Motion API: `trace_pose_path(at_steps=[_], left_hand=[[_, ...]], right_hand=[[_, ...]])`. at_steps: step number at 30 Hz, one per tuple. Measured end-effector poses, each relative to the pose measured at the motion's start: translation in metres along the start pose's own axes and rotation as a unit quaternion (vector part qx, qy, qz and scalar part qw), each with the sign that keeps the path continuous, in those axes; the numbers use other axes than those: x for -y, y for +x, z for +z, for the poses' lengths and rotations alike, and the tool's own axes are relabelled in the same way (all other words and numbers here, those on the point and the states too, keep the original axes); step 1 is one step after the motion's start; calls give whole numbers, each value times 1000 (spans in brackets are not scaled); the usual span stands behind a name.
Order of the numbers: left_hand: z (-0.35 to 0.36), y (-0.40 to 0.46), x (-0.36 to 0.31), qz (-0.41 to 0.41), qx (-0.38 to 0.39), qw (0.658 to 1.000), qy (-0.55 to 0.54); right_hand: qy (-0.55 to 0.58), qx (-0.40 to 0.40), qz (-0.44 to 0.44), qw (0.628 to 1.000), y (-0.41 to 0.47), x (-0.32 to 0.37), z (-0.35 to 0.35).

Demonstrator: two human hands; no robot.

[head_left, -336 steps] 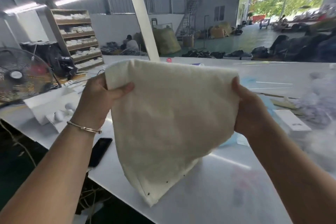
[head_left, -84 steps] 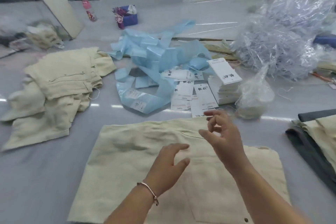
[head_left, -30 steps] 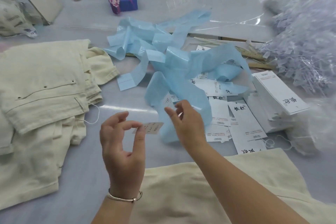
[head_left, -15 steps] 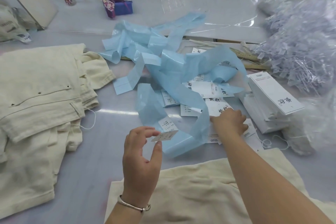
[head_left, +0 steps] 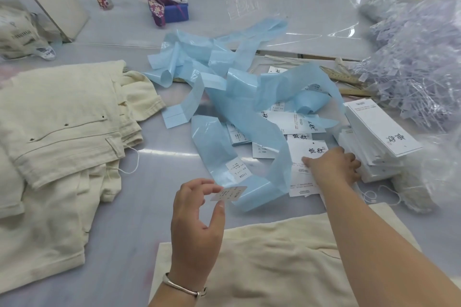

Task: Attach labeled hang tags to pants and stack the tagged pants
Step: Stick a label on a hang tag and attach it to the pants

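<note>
Sticker [head_left: 228, 193] print blurred, right hand [head_left: 333, 168] fingertips hidden — grip unclear, over hang tags [head_left: 308, 154]

Right hand [head_left: 334, 167] — fingertips hidden among hang tags [head_left: 306, 154]; sticker [head_left: 228, 193] print illegible; front pants [head_left: 274, 269] cut by lower edge.

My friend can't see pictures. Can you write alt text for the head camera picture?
A person's left hand pinches a small sticker label while the right hand reaches onto loose white hang tags on a grey table. Cream pants lie in front; more cream pants are piled left, beside tangled blue backing strips.
</note>
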State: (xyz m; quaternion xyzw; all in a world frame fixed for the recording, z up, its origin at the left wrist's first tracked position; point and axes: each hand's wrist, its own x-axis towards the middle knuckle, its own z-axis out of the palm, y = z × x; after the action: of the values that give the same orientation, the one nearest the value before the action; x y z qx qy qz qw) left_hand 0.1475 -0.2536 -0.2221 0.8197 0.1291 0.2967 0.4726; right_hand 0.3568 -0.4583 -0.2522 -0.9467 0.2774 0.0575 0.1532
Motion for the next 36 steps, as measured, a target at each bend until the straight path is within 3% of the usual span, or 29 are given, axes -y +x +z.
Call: trace_pose_path(at_steps=[4, 8, 12, 15, 18, 22, 24, 26, 30, 36], left_hand=[[-1, -1, -11, 17, 6, 1000, 4], [-10, -10, -19, 35, 21, 999, 21], [-18, -27, -27, 20, 56, 998, 37], [-10, -43, -46, -8, 112, 993, -23], [8, -59, -79, 1, 128, 988, -82], [41, -80, -125, -21, 165, 977, -132], [54, -93, -141, -54, 195, 969, -140], [64, -110, -154, -99, 214, 960, -153], [79, -147, -171, -134, 216, 944, -210], [97, -180, -190, -138, 198, 933, -266]], right_hand=[[30, 16, -2, 999, 3, -3, -6], [57, -60, -120, 989, -3, -10, -8], [185, -116, -234, 947, -17, -26, -26], [306, -140, -280, 899, -42, -44, -57], [362, -69, -326, 871, -87, -73, -83], [379, 144, -309, 860, -139, -131, -97], [454, 271, -246, 813, -152, -160, -109], [504, 346, -195, 767, -158, -188, -123], [549, 386, -178, 720, -163, -239, -144], [561, 330, -219, 727, -165, -285, -161]])
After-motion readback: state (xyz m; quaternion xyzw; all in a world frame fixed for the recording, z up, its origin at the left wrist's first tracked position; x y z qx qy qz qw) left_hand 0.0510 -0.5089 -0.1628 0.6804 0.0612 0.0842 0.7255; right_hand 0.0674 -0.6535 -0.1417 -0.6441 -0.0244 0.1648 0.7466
